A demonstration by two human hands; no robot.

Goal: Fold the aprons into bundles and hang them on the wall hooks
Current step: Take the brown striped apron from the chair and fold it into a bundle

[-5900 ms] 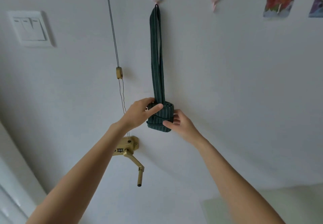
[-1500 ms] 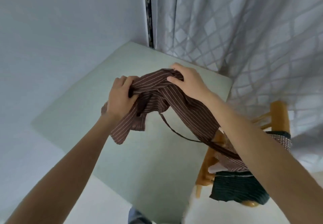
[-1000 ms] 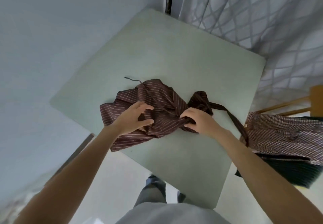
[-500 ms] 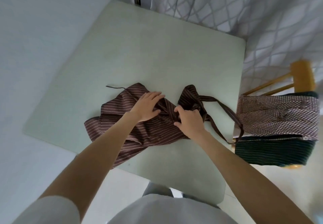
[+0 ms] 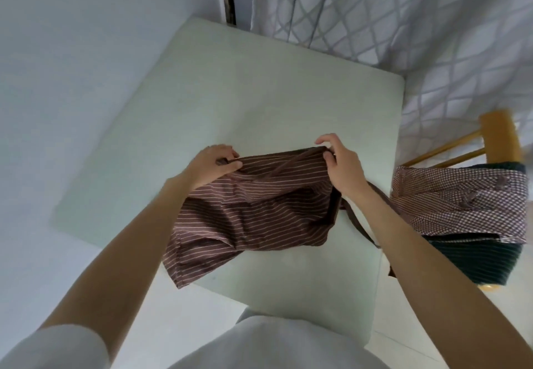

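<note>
1. A pale green counter (image 5: 259,89) fills the middle of the view, set into the corner between a white wall (image 5: 72,51) and a curtain (image 5: 403,17) with a diamond pattern.
2. A brown striped apron (image 5: 253,213) is held by its top edge above the counter; its lower corner hangs past the counter's near edge, and a dark strap (image 5: 360,224) trails off to the right.
3. A wooden chair (image 5: 499,135) stands just beside the counter's right edge, with a checked apron (image 5: 461,201) draped over it and a dark green striped apron (image 5: 476,259) under that.
4. The left hand (image 5: 213,167) has a closed grip, pinching the brown apron's upper left corner between thumb and curled fingers.
5. The right hand (image 5: 340,164) pinches the upper right corner with thumb and fingers, the forefinger raised clear of the cloth.
</note>
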